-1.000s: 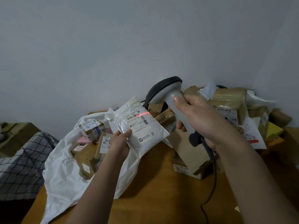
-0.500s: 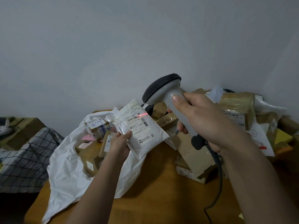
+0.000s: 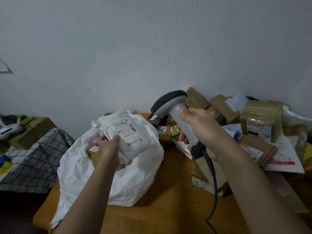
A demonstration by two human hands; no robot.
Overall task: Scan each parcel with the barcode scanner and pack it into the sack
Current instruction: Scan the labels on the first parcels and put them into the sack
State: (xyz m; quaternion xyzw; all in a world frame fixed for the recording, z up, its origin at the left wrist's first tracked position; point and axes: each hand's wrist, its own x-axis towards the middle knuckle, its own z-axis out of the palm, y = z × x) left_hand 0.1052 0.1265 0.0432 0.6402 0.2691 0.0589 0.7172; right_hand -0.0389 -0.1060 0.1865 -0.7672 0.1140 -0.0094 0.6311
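My left hand (image 3: pixel 108 143) grips a white padded parcel (image 3: pixel 128 132) with a printed label, held over the open mouth of the white sack (image 3: pixel 138 179) on the wooden table (image 3: pixel 168 208). Brown boxes show inside the sack under my hand. My right hand (image 3: pixel 200 132) holds the grey barcode scanner (image 3: pixel 175 108) by its handle, head pointing left toward the parcel. No red scan line shows on the label. The scanner's dark cable (image 3: pixel 213 186) hangs down over the table.
A heap of brown cardboard parcels (image 3: pixel 260 120) and flat mailers fills the table's back right corner against the wall. A flat box (image 3: pixel 207 176) lies under my right wrist. At the left stands a surface with checked cloth (image 3: pixel 32 159) and a white device (image 3: pixel 8 130).
My left hand moved the white parcel left and down over the sack's mouth. The red scan line on its label is gone. The scanner hand shifted slightly right.
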